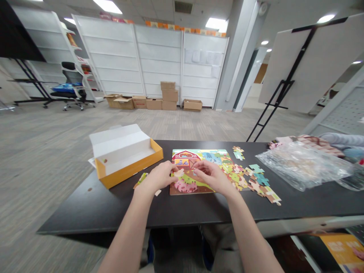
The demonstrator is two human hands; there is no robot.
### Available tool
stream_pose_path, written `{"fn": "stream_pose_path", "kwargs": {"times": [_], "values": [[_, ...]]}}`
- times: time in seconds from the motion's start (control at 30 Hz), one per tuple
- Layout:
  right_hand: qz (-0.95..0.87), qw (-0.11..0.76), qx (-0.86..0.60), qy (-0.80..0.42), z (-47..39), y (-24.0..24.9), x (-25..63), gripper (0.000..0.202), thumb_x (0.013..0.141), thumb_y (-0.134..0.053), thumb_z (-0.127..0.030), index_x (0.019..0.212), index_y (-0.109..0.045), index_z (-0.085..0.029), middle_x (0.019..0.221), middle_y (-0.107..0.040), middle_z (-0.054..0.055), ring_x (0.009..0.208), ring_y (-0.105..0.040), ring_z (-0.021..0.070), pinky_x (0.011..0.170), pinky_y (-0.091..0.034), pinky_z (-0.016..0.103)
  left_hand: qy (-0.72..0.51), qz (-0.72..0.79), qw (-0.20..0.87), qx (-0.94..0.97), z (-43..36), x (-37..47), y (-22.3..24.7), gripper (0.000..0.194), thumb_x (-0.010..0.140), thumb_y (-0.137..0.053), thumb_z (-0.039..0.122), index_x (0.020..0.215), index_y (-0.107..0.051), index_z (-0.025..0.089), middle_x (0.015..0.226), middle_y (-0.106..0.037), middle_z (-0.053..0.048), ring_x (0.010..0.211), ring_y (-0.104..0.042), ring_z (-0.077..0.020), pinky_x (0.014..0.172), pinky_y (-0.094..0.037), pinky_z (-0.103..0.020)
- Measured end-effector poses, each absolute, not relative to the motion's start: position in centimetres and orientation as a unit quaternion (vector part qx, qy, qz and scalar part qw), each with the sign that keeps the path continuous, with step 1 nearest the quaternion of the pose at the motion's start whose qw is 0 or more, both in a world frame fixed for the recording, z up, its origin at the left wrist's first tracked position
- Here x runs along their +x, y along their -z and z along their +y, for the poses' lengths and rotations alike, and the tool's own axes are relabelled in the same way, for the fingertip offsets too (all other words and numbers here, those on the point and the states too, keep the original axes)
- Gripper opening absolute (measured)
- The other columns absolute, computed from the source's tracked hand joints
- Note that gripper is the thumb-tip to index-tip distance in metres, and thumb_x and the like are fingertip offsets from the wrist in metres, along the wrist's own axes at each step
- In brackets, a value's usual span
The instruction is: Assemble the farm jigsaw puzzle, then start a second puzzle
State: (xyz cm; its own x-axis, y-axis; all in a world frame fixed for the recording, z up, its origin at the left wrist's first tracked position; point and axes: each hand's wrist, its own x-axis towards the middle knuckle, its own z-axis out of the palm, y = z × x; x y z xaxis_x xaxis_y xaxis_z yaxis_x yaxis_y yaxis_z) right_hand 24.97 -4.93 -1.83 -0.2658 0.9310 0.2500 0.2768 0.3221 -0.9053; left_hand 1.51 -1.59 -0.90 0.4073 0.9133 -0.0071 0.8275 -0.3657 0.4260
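A farm-picture jigsaw puzzle (191,187) lies on the black table, showing a red barn at its upper left and a pink pig below. My left hand (161,176) is at the puzzle's left edge, with thumb and fingers closed about a pale puzzle piece (179,173). Over the middle of the picture hovers my right hand (212,175); its fingers are curled, with a gap between thumb and fingertips. Loose puzzle pieces (261,179) spread from the picture's right part onto the table. Two more pieces (239,154) sit near the far edge, and a few (140,180) are partly hidden behind my left hand.
An open yellow box (129,168) with a white inside stands on the table's left. Clear plastic packaging (305,165) and folded cloths (318,143) take up the right end. Beyond the black table (196,212) are cardboard boxes (170,94), white shelving and a board on an easel.
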Motion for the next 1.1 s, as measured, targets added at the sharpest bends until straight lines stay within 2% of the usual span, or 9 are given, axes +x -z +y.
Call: {"fn": "stream_pose_path", "kwargs": {"times": [0.2,0.37,0.43,0.53,0.6,0.7,0.9,1.1], "values": [[-0.718,0.397,-0.44,-0.364,-5.3,1.6,24.7,0.02,0.093,-0.063,-0.041,0.097,-0.069,-0.022,0.096,-0.072,0.003,0.079,-0.065,0.0169,0.07,-0.05,0.03,-0.077,0.543,0.152,0.822,-2.0,1.7,0.3,0.03,0.079,-0.065,0.028,0.106,-0.077,0.022,0.114,-0.07,-0.011,0.1,-0.069,-0.0282,0.086,-0.052,-0.034],[-0.76,0.338,-0.474,-0.288,-5.0,2.4,24.6,0.013,0.093,-0.062,-0.034,0.093,-0.071,-0.025,0.086,-0.072,0.003,0.075,-0.065,0.0191,0.07,-0.049,0.032,-0.069,0.55,0.142,0.82,-2.5,2.1,-0.1,0.033,0.083,-0.064,0.033,0.111,-0.075,0.022,0.117,-0.068,-0.012,0.105,-0.068,-0.03,0.091,-0.052,-0.037],[-0.778,0.326,-0.486,-0.229,-4.5,2.5,25.6,0.011,0.091,-0.062,-0.03,0.093,-0.072,-0.025,0.09,-0.073,0.004,0.082,-0.066,0.0217,0.077,-0.05,0.036,-0.068,0.552,0.144,0.818,-2.7,2.2,-0.1,0.033,0.083,-0.063,0.034,0.112,-0.074,0.022,0.117,-0.067,-0.012,0.106,-0.068,-0.0297,0.091,-0.052,-0.037],[-0.768,0.341,-0.528,-0.124,-3.8,2.3,29.3,0.014,0.088,-0.063,-0.029,0.096,-0.073,-0.023,0.108,-0.071,0.009,0.105,-0.064,0.0274,0.097,-0.047,0.044,-0.064,0.555,0.148,0.816,-2.8,2.1,0.0,0.033,0.084,-0.062,0.035,0.113,-0.073,0.021,0.119,-0.066,-0.012,0.107,-0.067,-0.0297,0.091,-0.052,-0.038],[-0.702,0.34,-0.624,-0.048,-3.6,2.3,32.9,0.02,0.085,-0.065,-0.032,0.097,-0.074,-0.019,0.111,-0.07,0.014,0.112,-0.062,0.0324,0.102,-0.044,0.048,-0.065,0.551,0.15,0.818,-2.8,2.0,0.2,0.034,0.085,-0.062,0.036,0.114,-0.073,0.021,0.122,-0.065,-0.012,0.108,-0.067,-0.0297,0.092,-0.052,-0.038],[-0.56,0.29,-0.776,0.026,-4.1,2.8,38.1,0.028,0.084,-0.063,-0.034,0.102,-0.075,-0.017,0.114,-0.068,0.02,0.115,-0.06,0.0389,0.102,-0.042,0.054,-0.071,0.54,0.152,0.825,-2.6,1.7,0.4,0.034,0.086,-0.061,0.037,0.113,-0.074,0.021,0.125,-0.064,-0.012,0.108,-0.067,-0.0282,0.093,-0.051,-0.036],[-0.477,0.219,-0.851,0.015,-4.6,3.9,40.0,0.054,0.087,-0.058,-0.054,0.126,-0.07,-0.019,0.141,-0.057,0.02,0.129,-0.049,0.0487,0.099,-0.042,0.06,-0.07,0.54,0.16,0.824,-2.4,1.6,0.4,0.037,0.089,-0.057,0.04,0.115,-0.075,0.021,0.125,-0.066,-0.012,0.104,-0.069,-0.0267,0.094,-0.051,-0.034],[-0.568,0.148,-0.809,-0.015,-4.1,4.2,36.8,0.063,0.086,-0.06,-0.054,0.138,-0.061,-0.02,0.144,-0.054,0.018,0.133,-0.048,0.0415,0.108,-0.037,0.053,-0.062,0.548,0.144,0.822,-2.7,1.9,0.2,0.036,0.09,-0.056,0.041,0.114,-0.074,0.022,0.125,-0.065,-0.011,0.104,-0.069,-0.027,0.095,-0.051,-0.036]]}}
